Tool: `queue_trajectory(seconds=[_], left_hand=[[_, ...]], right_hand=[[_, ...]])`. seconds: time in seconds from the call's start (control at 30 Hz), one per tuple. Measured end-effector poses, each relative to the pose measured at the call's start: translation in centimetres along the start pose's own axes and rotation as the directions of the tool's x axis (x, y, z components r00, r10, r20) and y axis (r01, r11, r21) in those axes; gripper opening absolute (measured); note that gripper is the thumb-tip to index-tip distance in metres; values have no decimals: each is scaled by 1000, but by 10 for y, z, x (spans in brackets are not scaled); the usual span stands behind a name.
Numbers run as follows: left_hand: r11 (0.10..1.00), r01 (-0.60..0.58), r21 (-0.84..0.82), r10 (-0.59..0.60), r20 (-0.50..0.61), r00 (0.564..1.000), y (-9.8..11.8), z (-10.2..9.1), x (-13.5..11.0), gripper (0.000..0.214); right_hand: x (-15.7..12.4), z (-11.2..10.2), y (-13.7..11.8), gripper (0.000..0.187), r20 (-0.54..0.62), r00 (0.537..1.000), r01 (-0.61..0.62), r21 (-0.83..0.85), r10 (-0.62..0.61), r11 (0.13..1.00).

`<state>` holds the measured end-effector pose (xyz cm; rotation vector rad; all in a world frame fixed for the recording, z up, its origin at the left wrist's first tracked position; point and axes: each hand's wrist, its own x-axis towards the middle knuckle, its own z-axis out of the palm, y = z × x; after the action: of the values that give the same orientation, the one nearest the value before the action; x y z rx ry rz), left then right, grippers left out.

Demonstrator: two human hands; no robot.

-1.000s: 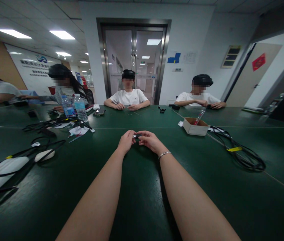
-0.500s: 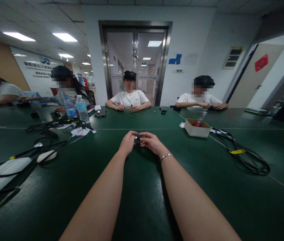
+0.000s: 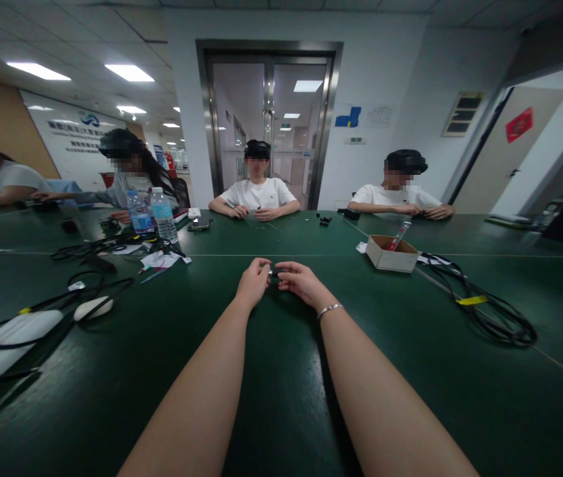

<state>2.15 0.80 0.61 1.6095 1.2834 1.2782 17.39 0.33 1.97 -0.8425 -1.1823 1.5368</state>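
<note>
Both forearms reach forward over the green table [image 3: 281, 371], hands meeting at its middle. My right hand [image 3: 302, 281], with a silver bangle [image 3: 330, 310] at the wrist, pinches the black part of a small black object with a silver end [image 3: 274, 272]. From the other side, my left hand [image 3: 254, 283] is closed at the silver end, thumb and fingers together. Fingers cover much of the object, and its exact kind is too small to make out.
To the right stand an open box [image 3: 391, 255] with a red-and-clear tube [image 3: 399, 235] and a coiled black cable [image 3: 493, 315]. Bottles [image 3: 163, 215], papers [image 3: 159, 260], cables and a white mouse [image 3: 93, 309] lie left. Several people in headgear sit around the table.
My hands stay almost in place around the small object; the left fingers shift very slightly. Across the table at right, a person's hands have moved a little.
</note>
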Motion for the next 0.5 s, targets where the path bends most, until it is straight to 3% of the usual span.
queue_trajectory(seconds=[0.5], left_hand=[[1000,-5,6,5,-6,1000,-5,0,3,28]], right_hand=[[-2,0,-2,23,-10,1000,-13,12,14,1000]])
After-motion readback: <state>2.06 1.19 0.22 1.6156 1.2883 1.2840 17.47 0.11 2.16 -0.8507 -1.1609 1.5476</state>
